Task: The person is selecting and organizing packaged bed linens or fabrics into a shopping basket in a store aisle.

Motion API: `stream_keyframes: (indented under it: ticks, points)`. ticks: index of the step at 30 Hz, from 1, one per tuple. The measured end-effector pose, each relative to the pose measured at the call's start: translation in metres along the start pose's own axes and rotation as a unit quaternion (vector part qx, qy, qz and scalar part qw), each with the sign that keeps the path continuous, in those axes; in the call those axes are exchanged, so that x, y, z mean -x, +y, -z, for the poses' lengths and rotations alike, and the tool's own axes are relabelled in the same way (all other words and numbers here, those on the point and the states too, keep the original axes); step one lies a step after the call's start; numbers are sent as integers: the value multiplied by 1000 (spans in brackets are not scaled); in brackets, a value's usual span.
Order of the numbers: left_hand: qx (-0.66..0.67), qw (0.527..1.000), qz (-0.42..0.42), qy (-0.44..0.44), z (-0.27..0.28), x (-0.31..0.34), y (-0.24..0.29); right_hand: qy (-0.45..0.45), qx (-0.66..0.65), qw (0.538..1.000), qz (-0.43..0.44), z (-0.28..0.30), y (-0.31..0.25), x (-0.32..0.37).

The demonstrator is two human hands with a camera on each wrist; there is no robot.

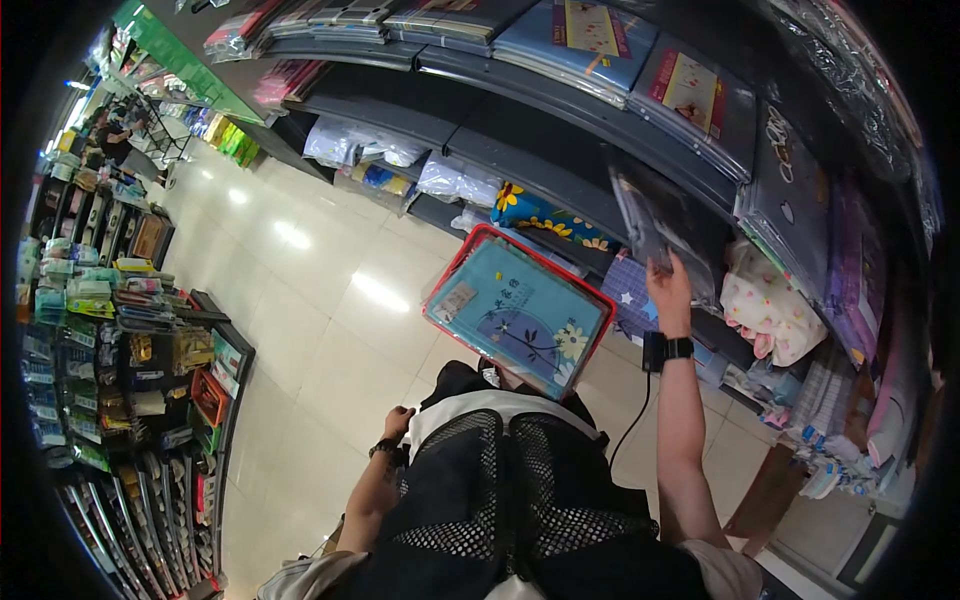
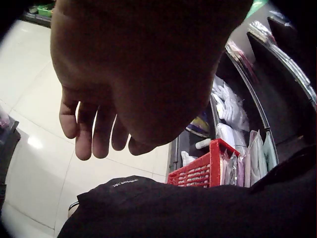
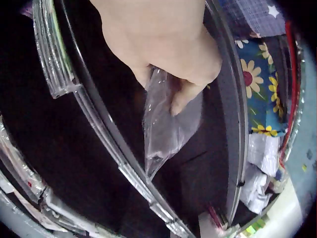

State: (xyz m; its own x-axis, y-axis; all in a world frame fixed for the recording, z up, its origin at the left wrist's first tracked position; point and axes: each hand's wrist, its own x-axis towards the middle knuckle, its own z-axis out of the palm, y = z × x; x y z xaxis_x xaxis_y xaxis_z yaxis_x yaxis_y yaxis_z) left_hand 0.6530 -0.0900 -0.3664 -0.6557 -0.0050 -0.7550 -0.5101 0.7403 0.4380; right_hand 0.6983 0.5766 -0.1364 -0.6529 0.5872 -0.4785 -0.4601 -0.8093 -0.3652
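Observation:
My right hand (image 1: 668, 285) reaches to the shelf on the right and pinches a flat package in clear plastic (image 1: 648, 215). In the right wrist view the thumb and fingers grip the crinkled plastic wrap (image 3: 168, 131) over a dark shelf board. My left hand (image 1: 398, 422) hangs beside the body with nothing in it; its loosely bent fingers (image 2: 101, 131) show in the left wrist view. In front of the body stands a red basket (image 2: 198, 171), with a teal flat package (image 1: 505, 290) with a flower print lying on top.
Dark shelves (image 1: 380, 105) hold stacks of wrapped flat packages (image 1: 580, 50). Below them are a sunflower-print bundle (image 1: 550, 218) and a white patterned bundle (image 1: 765, 300). Across the tiled floor (image 1: 300, 310), a goods rack (image 1: 140, 350) lines the left. A person (image 1: 125, 140) is far off.

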Motion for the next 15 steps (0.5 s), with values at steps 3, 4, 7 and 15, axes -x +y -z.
stream_keyframes:
  ticks: [3,4,7,15]
  points:
    - [-78,996,-46,-8,6,1,32,53,24,998,-30,-12,32,49]
    - [-67,996,-55,-22,9,3,46,57,36,997,-39,-8,40,63]
    - [9,996,-75,-48,14,-6,75,58,134,981,-131,40,65,73]
    - [-31,965,-254,51,33,2,184,28,331,895,-299,166,129,53]
